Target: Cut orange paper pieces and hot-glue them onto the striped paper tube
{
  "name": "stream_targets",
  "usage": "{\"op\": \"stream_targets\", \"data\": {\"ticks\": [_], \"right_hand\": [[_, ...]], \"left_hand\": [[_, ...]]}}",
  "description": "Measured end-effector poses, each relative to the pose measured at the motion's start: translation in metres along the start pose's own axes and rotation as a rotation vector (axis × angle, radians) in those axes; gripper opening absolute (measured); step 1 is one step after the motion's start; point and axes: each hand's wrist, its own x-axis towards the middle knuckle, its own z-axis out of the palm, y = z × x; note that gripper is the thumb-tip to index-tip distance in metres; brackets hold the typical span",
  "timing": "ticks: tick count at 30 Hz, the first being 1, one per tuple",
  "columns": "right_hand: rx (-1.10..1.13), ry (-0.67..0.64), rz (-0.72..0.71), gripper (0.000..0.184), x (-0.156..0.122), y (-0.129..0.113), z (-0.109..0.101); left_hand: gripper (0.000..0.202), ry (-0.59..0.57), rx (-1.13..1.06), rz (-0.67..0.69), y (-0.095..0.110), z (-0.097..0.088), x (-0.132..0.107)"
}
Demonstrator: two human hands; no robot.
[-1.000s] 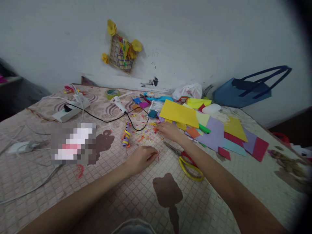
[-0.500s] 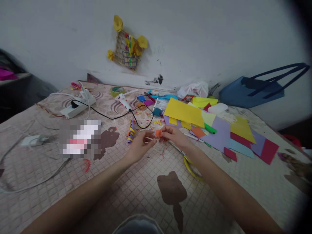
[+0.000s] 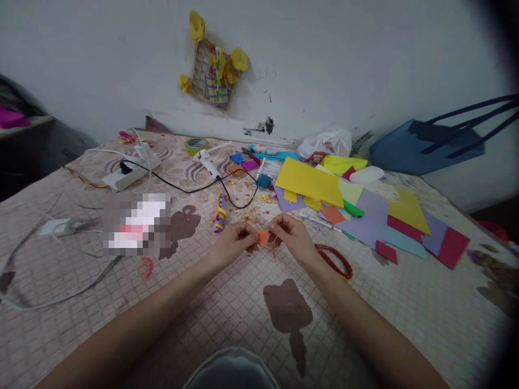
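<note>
The left hand (image 3: pixel 234 239) pinches an orange piece (image 3: pixel 263 237) between its fingers; just right of the piece, the right hand (image 3: pixel 295 235) has curled fingers, their grip unclear.

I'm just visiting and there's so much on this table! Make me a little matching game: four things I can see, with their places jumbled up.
Things:
1. Small orange piece
2. Purple-and-yellow roll
3. Blue bag
4. Basket-like decoration

Places:
A. Just beyond the left hand
B. Hanging on the wall
C. Between the left hand and the right hand
D. Over on the right side of the picture, by the wall

Right pairs: 1-C, 2-A, 3-D, 4-B
</note>
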Motion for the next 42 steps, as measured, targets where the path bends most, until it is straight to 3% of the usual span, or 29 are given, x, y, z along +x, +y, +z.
{"op": "stream_targets", "data": {"ticks": [2,7,13,19,29,35,37,42], "right_hand": [[0.026,0.068,-0.01,0.028,0.0,0.0,0.0],[0.041,-0.134,0.014,0.027,-0.005,0.007,0.006],[-0.149,0.172,-0.094,0.021,-0.005,0.014,-0.001],[0.023,-0.059,-0.02,0.024,-0.012,0.01,0.011],[0.027,-0.15,-0.01,0.025,-0.018,0.011,0.018],[0.005,0.048,-0.017,0.016,-0.02,0.012,0.016],[-0.058,0.112,-0.023,0.021,-0.02,0.011,0.014],[-0.347,0.091,-0.137,0.018,-0.021,0.005,-0.002]], "left_hand": [[0.017,0.015,-0.004,-0.009,0.001,0.0,-0.001],[0.016,0.024,0.024,0.042,-0.002,0.0,0.0],[0.014,0.098,0.054,0.108,-0.008,-0.003,0.002],[0.017,0.054,-0.025,0.098,-0.011,-0.001,0.0],[0.023,0.028,-0.017,0.123,-0.012,0.0,-0.003],[0.024,0.03,-0.087,0.094,-0.013,0.0,-0.003],[0.025,0.024,-0.112,0.075,-0.013,0.0,-0.003],[0.025,0.022,-0.149,0.035,-0.013,-0.004,-0.006]]}}
